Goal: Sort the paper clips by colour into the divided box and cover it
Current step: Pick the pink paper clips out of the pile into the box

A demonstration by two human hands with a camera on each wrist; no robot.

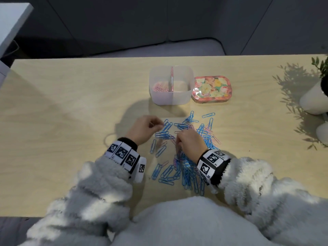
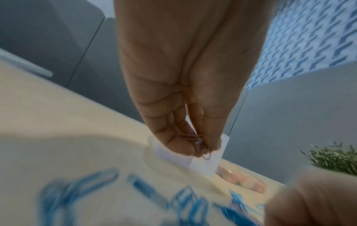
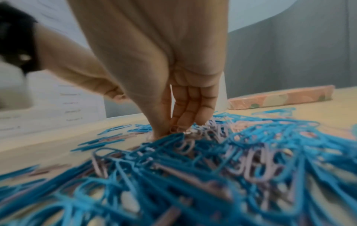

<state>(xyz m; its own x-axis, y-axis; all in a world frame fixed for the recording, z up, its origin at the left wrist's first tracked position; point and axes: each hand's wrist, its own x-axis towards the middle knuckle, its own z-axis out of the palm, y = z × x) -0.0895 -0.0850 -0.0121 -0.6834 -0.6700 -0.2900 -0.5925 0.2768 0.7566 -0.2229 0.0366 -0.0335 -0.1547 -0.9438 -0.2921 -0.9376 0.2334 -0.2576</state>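
Observation:
A heap of blue paper clips (image 1: 188,167) mixed with pink ones lies on the wooden table (image 1: 71,103) in front of me. Behind it stands the clear divided box (image 1: 171,86), with pink clips (image 1: 159,88) in its left compartment; the right compartment looks bare. The flowered lid (image 1: 211,89) lies to its right. My left hand (image 1: 152,125) hovers left of the heap and pinches pink clips (image 2: 201,145) between thumb and fingers. My right hand (image 1: 179,139) is down in the heap, its fingertips (image 3: 185,122) curled onto pink clips (image 3: 179,129).
A white pot (image 1: 314,98) with a green plant (image 1: 321,64) stands at the table's right edge, a second white object (image 1: 323,132) below it. A white shelf edge (image 1: 12,23) is at far left. The left half of the table is bare wood.

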